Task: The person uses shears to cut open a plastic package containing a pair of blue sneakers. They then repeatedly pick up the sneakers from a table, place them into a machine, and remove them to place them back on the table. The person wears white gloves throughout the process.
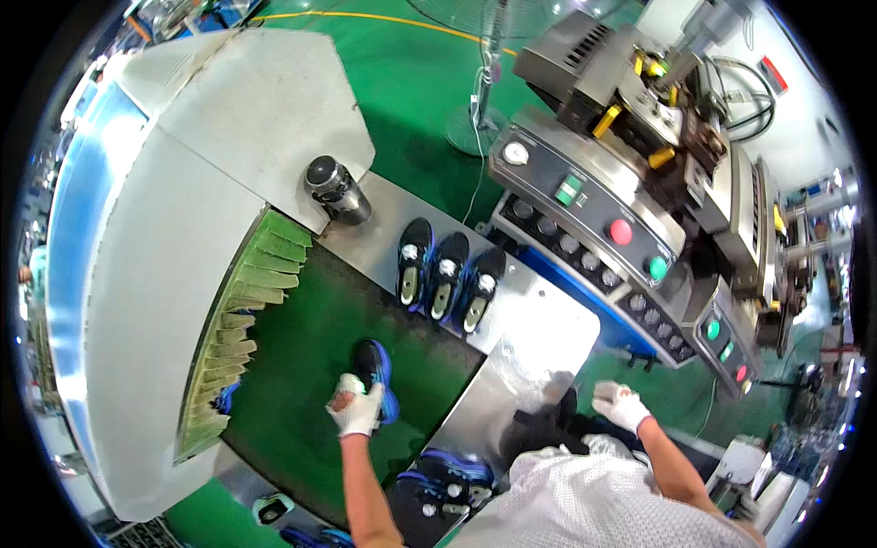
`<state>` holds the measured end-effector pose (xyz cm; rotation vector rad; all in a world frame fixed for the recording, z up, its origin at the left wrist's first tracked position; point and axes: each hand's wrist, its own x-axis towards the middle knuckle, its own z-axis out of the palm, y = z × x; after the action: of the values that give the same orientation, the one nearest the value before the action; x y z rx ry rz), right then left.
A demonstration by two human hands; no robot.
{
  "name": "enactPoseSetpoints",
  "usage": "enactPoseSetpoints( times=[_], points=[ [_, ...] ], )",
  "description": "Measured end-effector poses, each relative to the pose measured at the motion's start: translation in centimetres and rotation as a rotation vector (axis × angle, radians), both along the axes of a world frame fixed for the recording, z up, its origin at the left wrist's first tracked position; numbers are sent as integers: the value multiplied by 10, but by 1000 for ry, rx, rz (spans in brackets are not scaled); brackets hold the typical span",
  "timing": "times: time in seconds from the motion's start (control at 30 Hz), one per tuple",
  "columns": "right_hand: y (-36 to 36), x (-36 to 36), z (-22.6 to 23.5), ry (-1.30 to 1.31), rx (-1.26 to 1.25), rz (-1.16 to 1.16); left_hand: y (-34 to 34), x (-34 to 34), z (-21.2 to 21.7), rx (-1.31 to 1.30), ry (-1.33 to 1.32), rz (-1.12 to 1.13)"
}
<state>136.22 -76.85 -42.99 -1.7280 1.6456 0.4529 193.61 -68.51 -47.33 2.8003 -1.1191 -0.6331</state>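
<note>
My left hand (357,407), in a white glove, is closed on a black sneaker (372,359) with a blue and purple sole, over the green conveyor belt (315,329). The shoe's heel end is partly covered by the hand. My right hand (622,407), also gloved in white, is held out to my right beside the metal table, its fingers apart and nothing in them. Three black shoes (446,274) with white stuffing and shoe lasts inside stand in a row on the metal ledge beyond the belt.
To the left, a grey machine housing (192,237) has a green strip curtain (247,320); a blue shoe part shows behind it. A black bottle (338,190) stands on the ledge. More shoes (448,479) sit close to me. A press machine with buttons (585,196) stands at right.
</note>
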Motion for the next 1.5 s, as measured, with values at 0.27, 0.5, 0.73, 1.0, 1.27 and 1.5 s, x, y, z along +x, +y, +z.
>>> enactPoseSetpoints(
  times=[0.27,0.5,0.73,1.0,1.27,1.5],
  points=[
    [-37,76,53,-666,81,12,19,-198,116,-663,992,235],
    [-63,74,74,-1728,1304,-808,-133,-265,221,-575,1048,-690],
    [-117,-54,167,-1796,510,-716,-299,-340,289,-781,641,-807],
    [-175,-125,218,-2273,404,-686,-573,-389,191,-756,108,-1072],
    [-149,-180,248,-2054,206,-1131,-689,-463,144,-509,54,-720],
    [-165,-149,225,-1919,6,-1112,-686,-439,244,-419,16,-714]
  ],
)
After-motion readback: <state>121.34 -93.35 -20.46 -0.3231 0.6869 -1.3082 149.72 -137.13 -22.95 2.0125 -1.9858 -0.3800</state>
